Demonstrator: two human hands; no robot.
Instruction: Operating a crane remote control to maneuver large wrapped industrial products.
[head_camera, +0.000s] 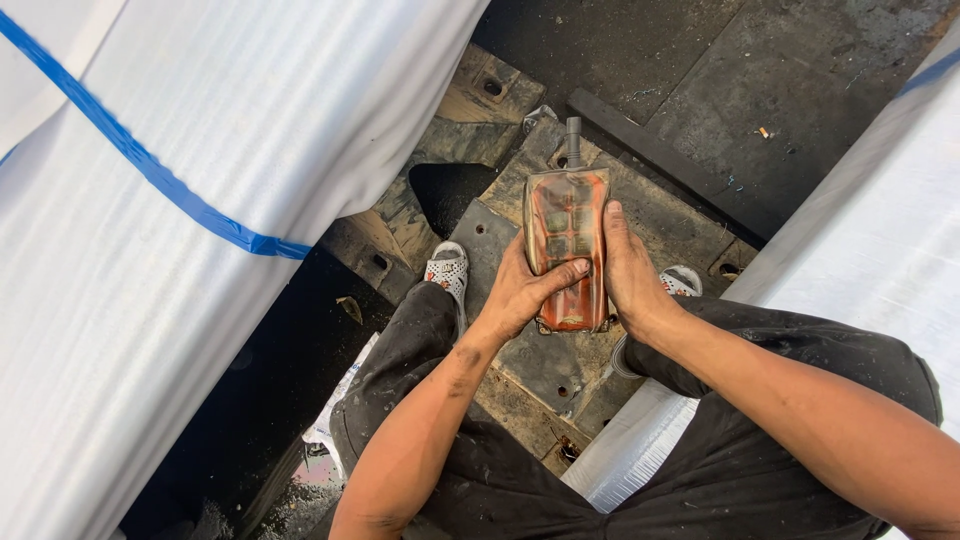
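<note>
A grimy orange remote control box (566, 235) with several dark square buttons and a short grey antenna stub on top sits upright between both hands. My left hand (520, 292) grips its left side, with the thumb laid across the lower buttons. My right hand (628, 275) clasps the right edge, fingers flat along it. Both forearms come up from the bottom of the head view, above my dark trousers.
A huge white wrapped roll with a blue tape stripe (150, 220) fills the left. Another white wrapped roll (870, 240) rises on the right. Below lie dark steel plates with bolt holes (520, 350) and my white perforated shoes (447, 270).
</note>
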